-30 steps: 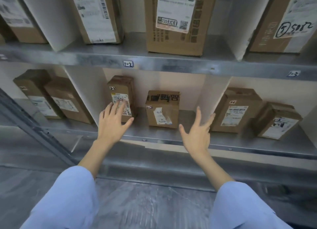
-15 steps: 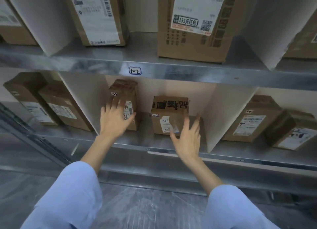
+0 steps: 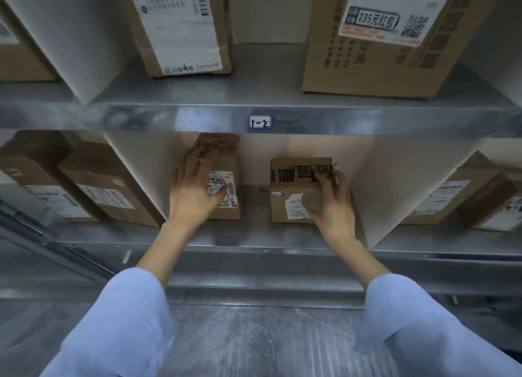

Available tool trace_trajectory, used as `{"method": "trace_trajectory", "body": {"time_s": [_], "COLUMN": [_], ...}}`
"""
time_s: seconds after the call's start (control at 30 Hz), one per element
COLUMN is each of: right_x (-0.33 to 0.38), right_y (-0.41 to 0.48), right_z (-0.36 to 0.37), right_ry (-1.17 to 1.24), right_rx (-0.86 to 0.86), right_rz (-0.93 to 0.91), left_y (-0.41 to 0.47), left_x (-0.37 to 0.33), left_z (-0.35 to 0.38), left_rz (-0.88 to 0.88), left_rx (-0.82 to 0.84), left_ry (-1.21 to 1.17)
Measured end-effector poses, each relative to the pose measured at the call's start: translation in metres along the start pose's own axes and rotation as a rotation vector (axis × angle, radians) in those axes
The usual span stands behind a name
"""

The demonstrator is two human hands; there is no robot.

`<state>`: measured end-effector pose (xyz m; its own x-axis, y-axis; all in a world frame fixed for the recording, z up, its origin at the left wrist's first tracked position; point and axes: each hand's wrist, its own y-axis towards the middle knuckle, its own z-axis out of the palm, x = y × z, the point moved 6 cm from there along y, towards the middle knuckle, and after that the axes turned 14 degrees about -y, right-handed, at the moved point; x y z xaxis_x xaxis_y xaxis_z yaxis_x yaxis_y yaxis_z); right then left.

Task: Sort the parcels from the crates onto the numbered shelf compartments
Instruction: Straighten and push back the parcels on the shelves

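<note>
The right hand (image 3: 330, 207) has come in from open air onto the short box (image 3: 293, 178), and the left hand (image 3: 195, 190) has slid higher up the tall box (image 3: 228, 159). Both boxes stand upright and apart in the bay under the tag 1-2 (image 3: 260, 122). The left fingers lie spread and flat on the tall box's front, thumb across its label. The right fingers curl over the short box's upper right edge, thumb on its front, gripping it.

This looks like squaring up parcels already shelved. The next move probably calls for sliding them without tipping the tall one.

The metal shelf (image 3: 254, 201) shows bare between them. White dividers (image 3: 141, 173) close each side, and more boxes fill the neighbouring bays and the shelf above.
</note>
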<state>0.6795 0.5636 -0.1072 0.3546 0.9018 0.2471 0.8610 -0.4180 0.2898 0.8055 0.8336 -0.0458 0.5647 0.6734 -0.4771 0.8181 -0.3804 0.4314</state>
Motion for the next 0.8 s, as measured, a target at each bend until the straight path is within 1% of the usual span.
{"method": "trace_trajectory", "body": {"time_s": [0.17,0.33,0.47,0.63,0.8], "right_x": [-0.004,-0.002,-0.001,-0.002,0.007], "right_y": [0.005,0.01,0.01,0.004,-0.019], "right_z": [0.003,0.003,-0.001,-0.021,-0.06], "right_ry": [0.019,0.01,-0.088,-0.235,-0.314], "right_rx": [-0.005,0.013,0.041,0.108,0.084], "right_rz": [0.016,0.043,0.039,0.011,-0.016], "left_y": [-0.002,-0.004,-0.003,0.005,-0.01], "left_x": [0.004,0.006,0.005,0.004,-0.03], "left_z": [0.001,0.001,0.002,-0.002,-0.031], "left_rz": [0.055,0.064,0.059,0.05,0.133], "left_rx": [0.02,0.021,0.052,0.167,0.14], "left_ry": [0.09,0.129,0.133,0.125,0.125]}}
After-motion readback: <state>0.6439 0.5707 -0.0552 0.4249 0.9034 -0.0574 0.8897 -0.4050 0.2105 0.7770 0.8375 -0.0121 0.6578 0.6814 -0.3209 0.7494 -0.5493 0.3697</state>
